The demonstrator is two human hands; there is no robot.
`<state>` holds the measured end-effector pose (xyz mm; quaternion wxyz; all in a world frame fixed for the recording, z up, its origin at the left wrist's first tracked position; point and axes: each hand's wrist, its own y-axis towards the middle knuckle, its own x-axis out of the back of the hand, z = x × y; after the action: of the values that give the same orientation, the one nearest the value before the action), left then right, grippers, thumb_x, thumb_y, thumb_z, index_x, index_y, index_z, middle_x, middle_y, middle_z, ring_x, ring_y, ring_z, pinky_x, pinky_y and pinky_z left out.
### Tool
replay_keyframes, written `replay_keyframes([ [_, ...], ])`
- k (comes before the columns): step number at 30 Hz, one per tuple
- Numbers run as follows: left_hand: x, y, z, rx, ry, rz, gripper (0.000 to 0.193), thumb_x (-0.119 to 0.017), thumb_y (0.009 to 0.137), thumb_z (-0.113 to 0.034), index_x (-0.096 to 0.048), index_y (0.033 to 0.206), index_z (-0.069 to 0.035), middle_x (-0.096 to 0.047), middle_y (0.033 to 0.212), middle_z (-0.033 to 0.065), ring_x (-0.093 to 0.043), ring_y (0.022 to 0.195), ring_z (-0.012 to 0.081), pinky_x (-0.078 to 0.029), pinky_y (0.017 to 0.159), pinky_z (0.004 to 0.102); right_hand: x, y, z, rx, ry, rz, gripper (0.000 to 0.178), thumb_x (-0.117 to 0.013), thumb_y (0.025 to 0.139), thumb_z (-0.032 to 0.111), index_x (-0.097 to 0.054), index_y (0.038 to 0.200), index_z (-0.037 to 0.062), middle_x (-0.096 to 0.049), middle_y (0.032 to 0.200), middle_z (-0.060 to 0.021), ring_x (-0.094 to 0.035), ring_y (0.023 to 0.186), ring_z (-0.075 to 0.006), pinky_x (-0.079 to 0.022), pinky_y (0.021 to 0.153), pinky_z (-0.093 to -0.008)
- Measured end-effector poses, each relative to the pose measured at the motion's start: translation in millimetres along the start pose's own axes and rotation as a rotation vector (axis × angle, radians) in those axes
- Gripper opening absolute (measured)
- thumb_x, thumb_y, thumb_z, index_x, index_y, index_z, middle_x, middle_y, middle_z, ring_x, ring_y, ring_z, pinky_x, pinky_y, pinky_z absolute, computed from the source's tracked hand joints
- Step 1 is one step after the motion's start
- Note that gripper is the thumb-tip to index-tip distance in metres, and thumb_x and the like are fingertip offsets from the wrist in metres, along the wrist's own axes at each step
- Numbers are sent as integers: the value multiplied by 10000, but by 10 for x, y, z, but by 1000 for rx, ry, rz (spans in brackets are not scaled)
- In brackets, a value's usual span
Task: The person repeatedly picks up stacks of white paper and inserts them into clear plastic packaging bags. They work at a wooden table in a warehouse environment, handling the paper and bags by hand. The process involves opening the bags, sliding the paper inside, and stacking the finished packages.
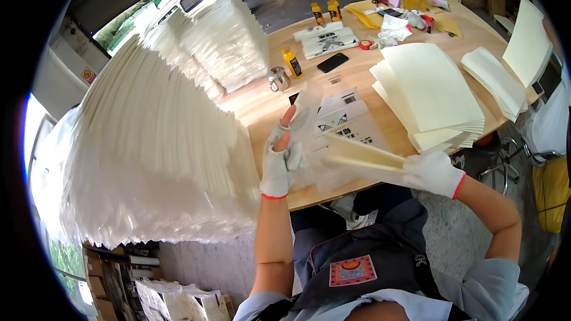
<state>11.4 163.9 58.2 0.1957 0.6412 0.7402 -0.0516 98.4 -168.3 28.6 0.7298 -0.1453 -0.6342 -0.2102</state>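
My right hand [437,173], in a white knit glove with a red cuff, grips the end of a thin set of cream paper sheets [372,159], held edge-on over the table's front edge. A clear plastic bag [306,110], blurred, spreads between my hands and seems to lie around the far end of the sheets. My left hand [281,163] is gloved too, with bare thumb and fingertip, and holds the bag's side. Beneath, printed clear bags [351,120] lie flat on the table. To the right rests a fanned stack of cream sheets [434,86].
A tall pile of bagged sheets [160,137] fills the left side, with another pile [229,38] behind. On the table [270,137] are a metal cup [278,79], a yellow bottle [292,62], a black phone [332,62] and red tape [364,44]. More sheets [493,80] lie right.
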Motion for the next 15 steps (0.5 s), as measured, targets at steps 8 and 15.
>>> replay_keyframes([
  [8,307,-279,1285,-18,-780,-249,481,-413,964,-346,-368,1404,-159,-312,513,-54,-270,398,38,-218,364,209,-491,53,82,-374,1590,-155,379,-600,866,261,-602,1126,-16,-657,1057,-115,-634,913,-177,-487,822,-293],
  [15,-105,-440,1574,80,-1029,-150,444,-356,973,-303,-377,1402,-189,-477,1360,61,-571,1058,175,-494,849,329,-1156,945,731,-219,2468,-107,465,-526,922,258,-457,1285,-24,-575,1213,-128,-582,1065,-213,-469,916,-346],
])
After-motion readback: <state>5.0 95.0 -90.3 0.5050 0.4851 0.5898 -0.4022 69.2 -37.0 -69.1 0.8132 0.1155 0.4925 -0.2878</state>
